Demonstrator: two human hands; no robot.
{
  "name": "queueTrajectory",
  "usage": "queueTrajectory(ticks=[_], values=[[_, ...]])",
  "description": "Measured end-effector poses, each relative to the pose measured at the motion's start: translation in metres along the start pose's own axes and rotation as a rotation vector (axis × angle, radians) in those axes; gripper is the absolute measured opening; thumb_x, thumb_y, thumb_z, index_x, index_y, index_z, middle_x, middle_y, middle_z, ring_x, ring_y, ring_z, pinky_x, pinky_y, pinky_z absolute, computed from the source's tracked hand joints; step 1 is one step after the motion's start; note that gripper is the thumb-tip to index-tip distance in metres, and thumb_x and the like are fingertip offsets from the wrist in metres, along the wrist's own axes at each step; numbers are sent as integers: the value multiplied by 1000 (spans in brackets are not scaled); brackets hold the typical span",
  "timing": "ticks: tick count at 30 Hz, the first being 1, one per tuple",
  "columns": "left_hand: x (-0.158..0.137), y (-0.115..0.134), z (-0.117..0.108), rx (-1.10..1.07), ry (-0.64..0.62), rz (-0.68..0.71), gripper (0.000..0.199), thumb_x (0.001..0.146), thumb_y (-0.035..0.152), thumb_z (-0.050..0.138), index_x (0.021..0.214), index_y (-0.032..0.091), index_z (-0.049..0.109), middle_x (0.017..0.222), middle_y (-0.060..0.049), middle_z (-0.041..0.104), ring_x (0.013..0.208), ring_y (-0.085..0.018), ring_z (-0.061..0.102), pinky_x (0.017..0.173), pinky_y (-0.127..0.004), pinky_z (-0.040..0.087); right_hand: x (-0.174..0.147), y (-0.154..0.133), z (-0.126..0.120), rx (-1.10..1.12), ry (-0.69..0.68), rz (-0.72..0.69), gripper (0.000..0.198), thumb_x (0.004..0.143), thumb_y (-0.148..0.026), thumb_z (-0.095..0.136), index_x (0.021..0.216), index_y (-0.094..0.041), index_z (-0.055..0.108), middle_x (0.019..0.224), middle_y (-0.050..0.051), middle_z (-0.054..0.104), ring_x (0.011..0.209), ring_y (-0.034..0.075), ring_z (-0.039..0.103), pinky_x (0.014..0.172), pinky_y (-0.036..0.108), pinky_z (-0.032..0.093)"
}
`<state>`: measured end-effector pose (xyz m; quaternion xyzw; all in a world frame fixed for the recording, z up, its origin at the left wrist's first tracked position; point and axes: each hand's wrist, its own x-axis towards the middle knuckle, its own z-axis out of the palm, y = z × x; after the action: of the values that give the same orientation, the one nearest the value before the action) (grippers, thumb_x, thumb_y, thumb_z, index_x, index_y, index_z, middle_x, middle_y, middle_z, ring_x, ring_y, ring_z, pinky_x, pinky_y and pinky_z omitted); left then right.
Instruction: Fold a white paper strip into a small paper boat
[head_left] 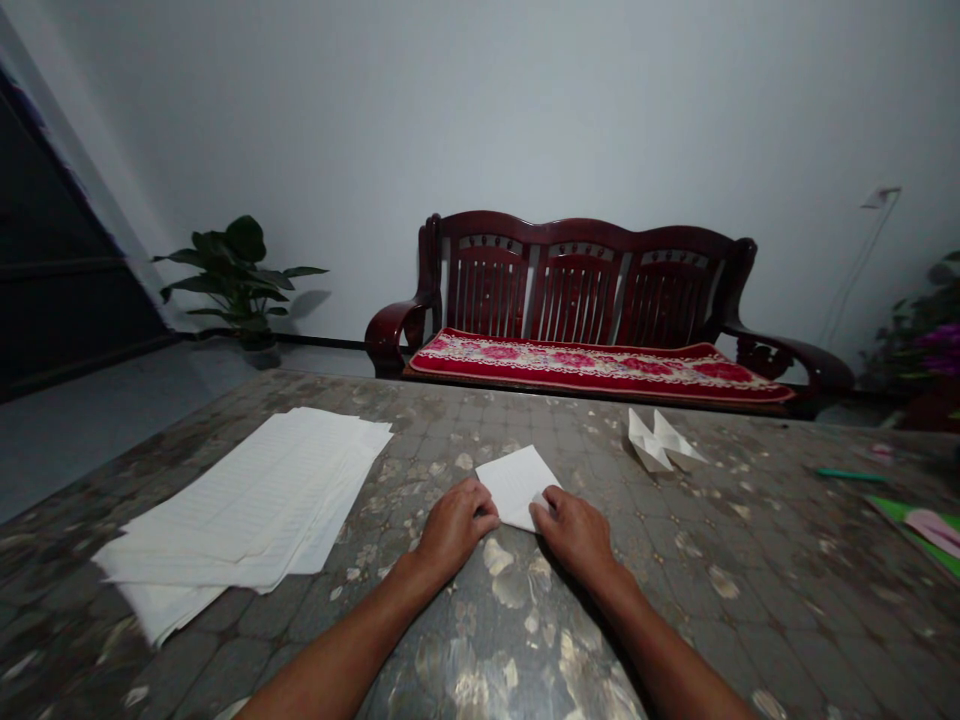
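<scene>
A small folded sheet of white paper (519, 480) lies on the table in front of me, turned so one corner points away. My left hand (459, 515) is closed at its left corner, thumb and fingers pinching the edge. On the near right edge, my right hand (574, 525) grips the paper between thumb and curled fingers, and a small flap shows by the thumb. Further back on the right stands a folded white paper figure (664, 440) with pointed tips, apart from both hands.
A loose stack of printed sheets (255, 490) spreads over the table's left side. Toward the right edge lie a green pen-like stick (851, 474) and a green sheet with a pink piece (934, 525). Behind the patterned table (420, 640) stand a wooden bench (577, 290) and a potted plant (244, 265).
</scene>
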<state>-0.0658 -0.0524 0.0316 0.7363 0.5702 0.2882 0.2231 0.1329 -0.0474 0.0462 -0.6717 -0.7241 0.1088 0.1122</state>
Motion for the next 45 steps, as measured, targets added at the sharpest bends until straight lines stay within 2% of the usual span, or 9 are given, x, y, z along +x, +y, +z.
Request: queueTrajectory(ticks=[14, 30, 39, 45], values=[[1, 11, 1, 203, -24, -25, 13, 87, 19, 62, 75, 17, 66, 92, -4, 65, 92, -19, 61, 80, -28, 42, 1, 2, 5, 32, 44, 0, 21, 92, -36, 51, 88, -21, 65, 92, 3, 72, 81, 17, 63, 60, 27, 24], [1, 24, 1, 476, -69, -42, 20, 95, 27, 53, 90, 16, 70, 106, -10, 66, 100, -25, 60, 84, -35, 42, -1, 0, 4, 14, 80, 11, 19, 92, -33, 50, 86, -21, 63, 89, 3, 71, 78, 16, 61, 60, 27, 23], [1, 27, 1, 515, -75, -54, 22, 95, 27, 52, 92, 16, 70, 107, -12, 66, 102, -27, 59, 84, -37, 41, 0, 0, 4, 14, 83, 24, 19, 92, -33, 49, 86, -21, 62, 89, 3, 71, 80, 17, 62, 59, 28, 22], [1, 26, 2, 456, -42, -63, 18, 92, 25, 55, 88, 17, 70, 106, -12, 65, 102, -28, 58, 83, -38, 40, -1, -2, 2, -3, 79, 23, 17, 92, -33, 51, 88, -21, 63, 91, 4, 71, 81, 17, 62, 61, 28, 24]])
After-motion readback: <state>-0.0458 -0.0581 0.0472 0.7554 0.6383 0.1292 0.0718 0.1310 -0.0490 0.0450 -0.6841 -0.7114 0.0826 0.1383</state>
